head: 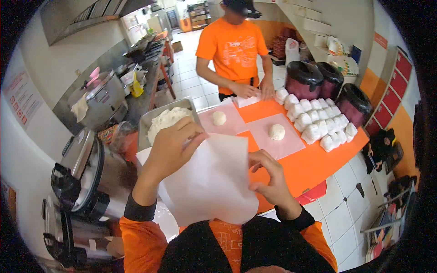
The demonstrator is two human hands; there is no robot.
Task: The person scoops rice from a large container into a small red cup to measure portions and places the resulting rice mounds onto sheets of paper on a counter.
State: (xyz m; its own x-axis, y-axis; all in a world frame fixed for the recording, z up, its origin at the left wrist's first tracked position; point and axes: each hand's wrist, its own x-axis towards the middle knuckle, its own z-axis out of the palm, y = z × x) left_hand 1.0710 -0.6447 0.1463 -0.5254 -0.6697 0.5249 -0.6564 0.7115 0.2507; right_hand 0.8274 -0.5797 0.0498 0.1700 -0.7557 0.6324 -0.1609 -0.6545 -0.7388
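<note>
My left hand (175,145) pinches the top edge of a white paper sheet (208,177) between thumb and fingers, so the sheet hangs in front of my chest. At its right edge is my right hand (269,177), thumb and fingers curled apart; whether they touch the paper I cannot tell. Beyond the sheet, a ball of white rice (277,132) lies on one square of paper (290,145), and a rice ball (219,118) on another square (235,123). A metal tray (142,131) of loose rice (170,117) stands behind my left hand.
Across the orange table (307,170), a co-worker (235,51) folds paper with both hands. White wrapped packets (315,121) are stacked at the table's far right, beside large dark containers (304,80). Large rice cookers (92,174) stand at my left, below a big metal pot (102,99).
</note>
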